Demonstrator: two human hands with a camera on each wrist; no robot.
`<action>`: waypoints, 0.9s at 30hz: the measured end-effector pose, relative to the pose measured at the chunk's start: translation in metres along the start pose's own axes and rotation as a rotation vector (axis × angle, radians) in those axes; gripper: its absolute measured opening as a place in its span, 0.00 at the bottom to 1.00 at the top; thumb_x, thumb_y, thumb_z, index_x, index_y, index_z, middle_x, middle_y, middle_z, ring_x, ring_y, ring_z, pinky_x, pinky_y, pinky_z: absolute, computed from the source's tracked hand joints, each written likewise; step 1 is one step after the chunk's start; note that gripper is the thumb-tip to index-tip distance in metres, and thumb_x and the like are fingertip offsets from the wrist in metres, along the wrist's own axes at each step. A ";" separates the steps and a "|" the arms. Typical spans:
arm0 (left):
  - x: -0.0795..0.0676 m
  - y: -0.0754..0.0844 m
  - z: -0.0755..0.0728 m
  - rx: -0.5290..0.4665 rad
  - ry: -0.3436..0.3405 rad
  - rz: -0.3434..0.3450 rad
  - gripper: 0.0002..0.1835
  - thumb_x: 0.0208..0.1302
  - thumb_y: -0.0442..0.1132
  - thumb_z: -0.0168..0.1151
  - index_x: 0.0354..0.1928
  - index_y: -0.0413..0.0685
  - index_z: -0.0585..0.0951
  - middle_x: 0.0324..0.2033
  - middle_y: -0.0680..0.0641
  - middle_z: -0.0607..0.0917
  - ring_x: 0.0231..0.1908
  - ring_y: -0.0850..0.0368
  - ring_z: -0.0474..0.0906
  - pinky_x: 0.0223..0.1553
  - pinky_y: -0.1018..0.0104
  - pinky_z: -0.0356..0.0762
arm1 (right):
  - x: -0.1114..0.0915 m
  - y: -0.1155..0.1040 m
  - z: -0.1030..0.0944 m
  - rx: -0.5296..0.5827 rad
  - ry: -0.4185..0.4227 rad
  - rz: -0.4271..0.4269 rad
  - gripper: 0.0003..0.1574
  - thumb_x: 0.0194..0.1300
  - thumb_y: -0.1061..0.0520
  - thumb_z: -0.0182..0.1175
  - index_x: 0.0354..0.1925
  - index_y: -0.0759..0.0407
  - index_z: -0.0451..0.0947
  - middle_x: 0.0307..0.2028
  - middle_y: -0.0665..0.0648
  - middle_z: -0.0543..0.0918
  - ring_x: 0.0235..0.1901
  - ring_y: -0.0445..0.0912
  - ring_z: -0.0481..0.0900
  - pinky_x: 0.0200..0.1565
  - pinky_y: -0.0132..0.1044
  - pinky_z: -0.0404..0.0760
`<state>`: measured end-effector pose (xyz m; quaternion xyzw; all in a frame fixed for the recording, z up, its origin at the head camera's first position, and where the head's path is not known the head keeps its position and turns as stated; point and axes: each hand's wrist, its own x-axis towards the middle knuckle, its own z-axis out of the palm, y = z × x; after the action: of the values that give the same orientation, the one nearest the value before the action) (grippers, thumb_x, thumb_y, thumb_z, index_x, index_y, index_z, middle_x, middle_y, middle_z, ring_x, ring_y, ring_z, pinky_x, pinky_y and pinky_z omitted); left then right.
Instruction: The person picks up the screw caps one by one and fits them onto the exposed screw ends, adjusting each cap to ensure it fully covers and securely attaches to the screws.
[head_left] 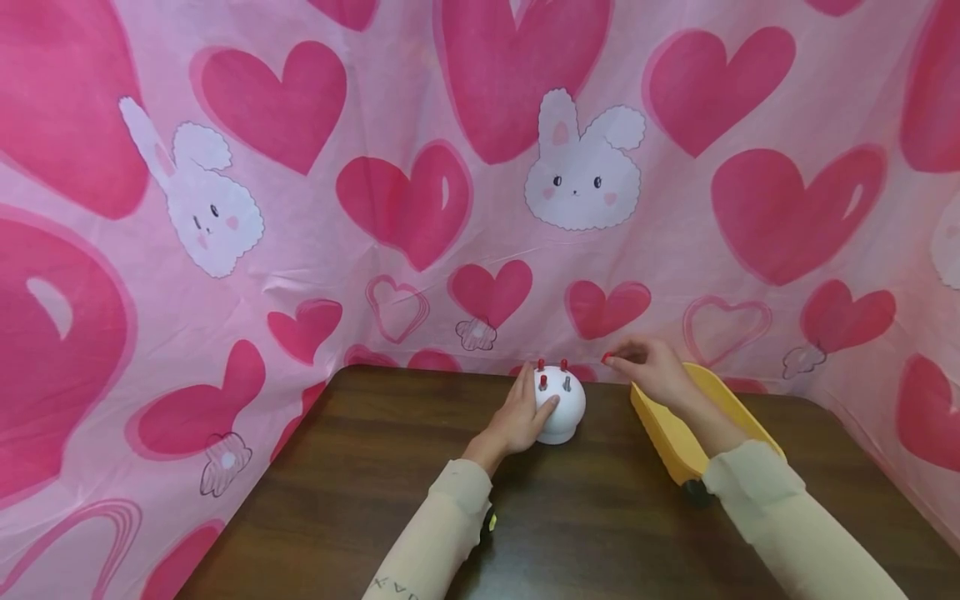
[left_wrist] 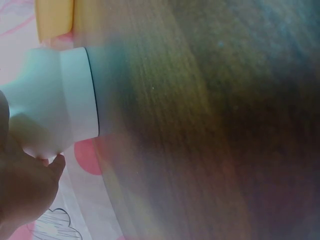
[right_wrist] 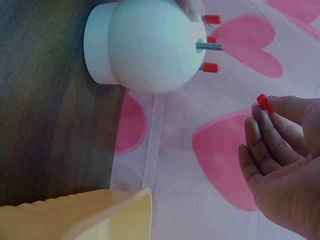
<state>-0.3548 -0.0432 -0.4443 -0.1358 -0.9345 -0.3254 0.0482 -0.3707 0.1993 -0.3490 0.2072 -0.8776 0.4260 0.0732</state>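
A white ball-shaped body on a short round base [head_left: 567, 410] stands on the table. Four-sided in layout, its top carries red-capped studs [right_wrist: 212, 67] and one bare threaded metal stud [right_wrist: 212, 46]. My left hand [head_left: 517, 413] grips the ball's left side, thumb across the front and fingers behind. In the left wrist view that hand [left_wrist: 27, 187] is cut off by the frame edge. To the right of the ball, my right hand [head_left: 656, 373] pinches a small red cap [right_wrist: 264, 103] between thumb and index finger, apart from the studs.
A yellow tray-like bin [head_left: 667, 437] sits right of the ball, under the right forearm, with a dark round part at its near end. The dark wooden table [head_left: 360, 450] meets a pink heart-patterned cloth [head_left: 420, 100] behind.
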 end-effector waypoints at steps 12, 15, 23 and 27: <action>0.002 -0.004 0.003 0.004 -0.006 0.004 0.47 0.65 0.67 0.40 0.74 0.49 0.36 0.73 0.50 0.40 0.71 0.52 0.44 0.63 0.49 0.58 | -0.001 -0.007 0.018 -0.042 0.032 -0.019 0.14 0.60 0.53 0.64 0.45 0.51 0.79 0.41 0.52 0.82 0.41 0.49 0.80 0.39 0.41 0.82; 0.003 -0.004 0.003 0.003 -0.010 0.006 0.47 0.65 0.67 0.40 0.74 0.49 0.36 0.73 0.50 0.39 0.71 0.52 0.44 0.64 0.49 0.58 | 0.000 -0.007 0.023 -0.045 0.031 -0.014 0.13 0.60 0.52 0.65 0.44 0.51 0.79 0.40 0.52 0.82 0.41 0.49 0.81 0.39 0.41 0.82; 0.001 -0.002 0.001 -0.002 -0.022 -0.014 0.47 0.65 0.68 0.39 0.74 0.50 0.36 0.73 0.52 0.39 0.71 0.55 0.43 0.64 0.51 0.58 | 0.002 -0.012 0.034 -0.070 0.017 -0.034 0.13 0.60 0.54 0.65 0.44 0.56 0.79 0.40 0.56 0.83 0.41 0.51 0.82 0.41 0.44 0.81; 0.000 -0.002 0.001 0.002 -0.022 -0.018 0.47 0.65 0.69 0.38 0.74 0.51 0.35 0.73 0.52 0.38 0.71 0.55 0.42 0.64 0.51 0.57 | 0.003 -0.015 0.039 -0.078 0.008 -0.043 0.14 0.59 0.56 0.65 0.44 0.61 0.79 0.39 0.57 0.83 0.40 0.52 0.82 0.41 0.46 0.81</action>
<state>-0.3556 -0.0436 -0.4460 -0.1308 -0.9365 -0.3235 0.0351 -0.3651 0.1592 -0.3618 0.2213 -0.8887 0.3903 0.0937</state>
